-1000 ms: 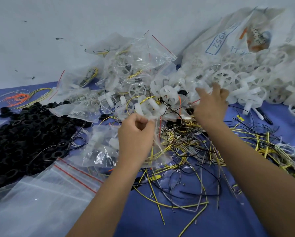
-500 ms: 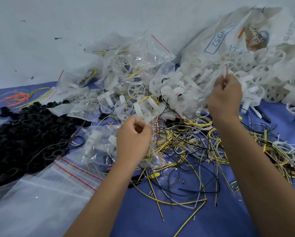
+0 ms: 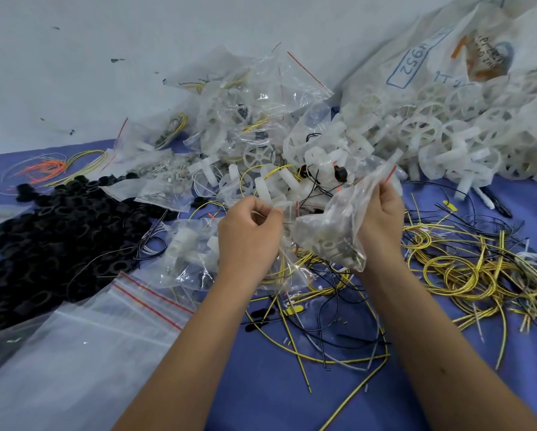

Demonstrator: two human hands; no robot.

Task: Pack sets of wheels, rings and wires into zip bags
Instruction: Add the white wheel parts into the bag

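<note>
Right hand (image 3: 380,217) pinches the red-striped top edge of a small clear plastic zip bag (image 3: 335,225), grip closed on the rim, bag hanging slack between both hands with pale plastic parts inside, exact contents hard to tell. Left hand (image 3: 248,234) fingers curled, thumb and fingertips pinching the opposite part of the same bag's mouth near a thin wire; cannot tell if the wire itself is held. Both hands raised just above the blue cloth-covered surface (image 3: 261,384). Under and right of the hands a loose tangle of yellow, black and white wires (image 3: 447,269) spreads over the surface. Just left of the left hand lies another filled clear bag (image 3: 186,256). Far left, a big heap of black rubber rings (image 3: 52,231). Beyond the hands, a pile of filled clear zip bags (image 3: 245,119) holding wheels and yellow wire. Upper right, a mound of white spoked plastic wheels (image 3: 447,132) spills from a large white woven sack (image 3: 416,57) with blue print. Lower left foreground, a stack of empty red-striped zip bags (image 3: 74,353). Small bundle of orange wires (image 3: 43,168) at far left edge, near the pale wall (image 3: 105,57).
</note>
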